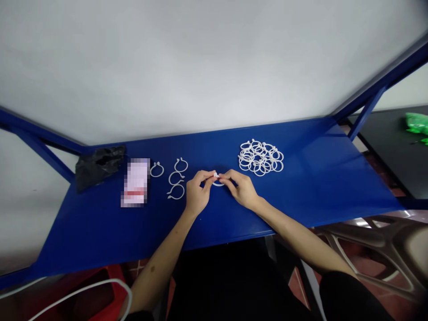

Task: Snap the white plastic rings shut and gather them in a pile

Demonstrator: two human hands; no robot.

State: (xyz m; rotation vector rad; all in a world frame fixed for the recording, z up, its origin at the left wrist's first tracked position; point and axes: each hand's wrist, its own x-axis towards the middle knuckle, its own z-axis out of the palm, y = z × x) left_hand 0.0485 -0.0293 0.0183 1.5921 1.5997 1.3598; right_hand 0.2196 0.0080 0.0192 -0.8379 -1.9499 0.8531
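Note:
Over the middle of the blue table (227, 218), my left hand (199, 189) and my right hand (241, 187) both pinch one white curtain ring (219, 183). Their fingertips meet at its knobbed ends, and the fingers hide part of the ring. Left of my left hand lie several separate white rings (176, 191) with visible gaps between their ends. To the right, beyond my right hand, a heap of white rings (259, 157) lies tangled together; many of these look closed, with small knobs at the joint.
A phone with a blurred screen (135, 183) lies at left, beside a crumpled black plastic bag (98, 165). Blue frame bars (368, 111) slope up at both ends. A pale wall stands behind. A brown chair (364, 245) is at right, a red stool (115, 285) below left.

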